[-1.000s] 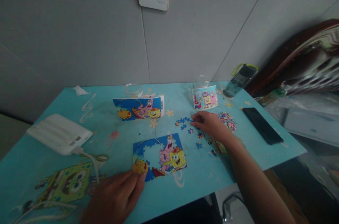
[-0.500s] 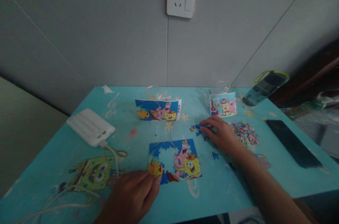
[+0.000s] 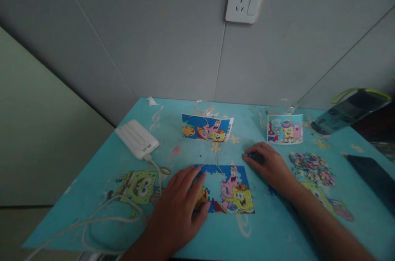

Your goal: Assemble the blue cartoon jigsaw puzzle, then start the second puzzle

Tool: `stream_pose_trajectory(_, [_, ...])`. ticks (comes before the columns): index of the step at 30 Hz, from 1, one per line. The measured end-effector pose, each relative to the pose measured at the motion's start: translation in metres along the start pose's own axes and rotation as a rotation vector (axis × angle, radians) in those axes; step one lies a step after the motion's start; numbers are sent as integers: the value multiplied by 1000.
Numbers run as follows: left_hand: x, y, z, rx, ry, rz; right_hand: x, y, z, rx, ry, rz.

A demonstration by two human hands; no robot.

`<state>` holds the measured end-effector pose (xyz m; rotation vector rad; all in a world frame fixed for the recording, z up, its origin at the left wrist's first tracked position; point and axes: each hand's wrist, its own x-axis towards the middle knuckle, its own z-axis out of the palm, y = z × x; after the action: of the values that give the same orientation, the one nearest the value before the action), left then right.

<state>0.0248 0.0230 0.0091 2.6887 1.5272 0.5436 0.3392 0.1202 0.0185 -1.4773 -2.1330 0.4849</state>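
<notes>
A partly assembled jigsaw puzzle (image 3: 246,179) lies flat on the table, with a gap in its middle where the table shows through. My left hand (image 3: 177,205) rests open across the puzzle's left side, fingers stretched, hiding part of that edge. Right of the puzzle, my right hand (image 3: 270,166) is closed at the tabletop, a small puzzle piece (image 3: 245,156) showing at its fingertips. Whatever else sits under that palm is hidden. Behind the puzzle stands a picture card (image 3: 205,128) with the matching cartoon scene. A blue piece (image 3: 272,190) peeks out by my right wrist.
A pile of loose pieces (image 3: 313,168) lies beyond my right forearm, near a second picture card (image 3: 285,129). Farther right are a bottle (image 3: 348,113) and a dark flat object (image 3: 372,176). At left, a white power bank (image 3: 137,138) trails a cable (image 3: 101,220).
The view has turned left, shifting everything rightward. My left hand has gone from pinching at the puzzle's lower left to lying spread over its left side. My right hand now covers the blue pieces.
</notes>
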Motion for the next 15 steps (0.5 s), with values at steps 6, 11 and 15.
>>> stream_pose_trajectory(6, [-3, 0, 2, -14, -6, 0, -1, -1, 1, 20, 34, 98])
stream_pose_trajectory(11, [-2, -2, 3, -16, 23, 22, -3, -1, -2, 125, 109, 153])
stream_pose_trajectory(15, [-2, -3, 5, -29, 54, 27, -7, -11, -6, 309, 106, 272])
